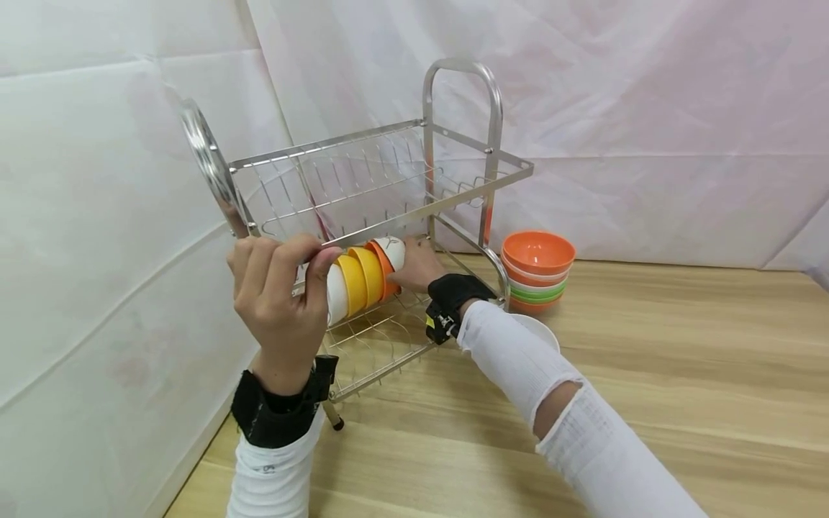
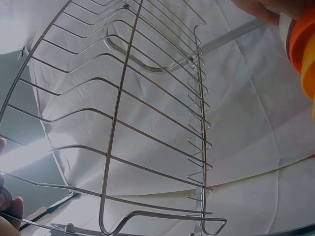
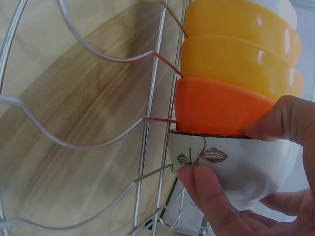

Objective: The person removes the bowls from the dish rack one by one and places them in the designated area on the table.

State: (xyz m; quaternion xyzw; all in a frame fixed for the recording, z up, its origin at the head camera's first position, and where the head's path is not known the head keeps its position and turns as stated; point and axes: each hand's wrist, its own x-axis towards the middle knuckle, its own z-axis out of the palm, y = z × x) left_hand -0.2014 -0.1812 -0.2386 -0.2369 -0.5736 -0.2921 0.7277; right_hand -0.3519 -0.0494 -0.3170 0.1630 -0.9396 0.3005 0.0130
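Sleeve in white (image 1: 268, 478) at seven o'clock leads up to the left grip (image 1: 278, 302), which lies between eight and nine o'clock and is closed on the upper front rail of a two-tier metal dish rack (image 1: 427, 208). On the rack's lower tier, bowls lie on their sides in a row: a plain white bowl (image 1: 337, 295), the near yellow bowl (image 1: 352, 284), the far yellow bowl (image 1: 371, 275), an orange bowl (image 1: 388, 273), then a white bowl with a leaf print (image 3: 246, 167). The row's long axis runs from eight o'clock, near, to two o'clock, far. The leaf-print bowl's dark rim meets the orange bowl.

The right grip (image 1: 419, 267), near the centre, pinches this last bowl; whether its thumb also presses the orange bowl cannot be told. The relation that seems to matter: the leaf-print bowl lies at ten o'clock from the right grip, much the nearer one; the left grip is well apart, toward eight o'clock.

At three o'clock, a bowl stack (image 1: 539, 252), orange on top, stands on the wooden counter (image 1: 680, 360). Just nearer, a white dish (image 1: 540, 329) is partly hidden by the right forearm.
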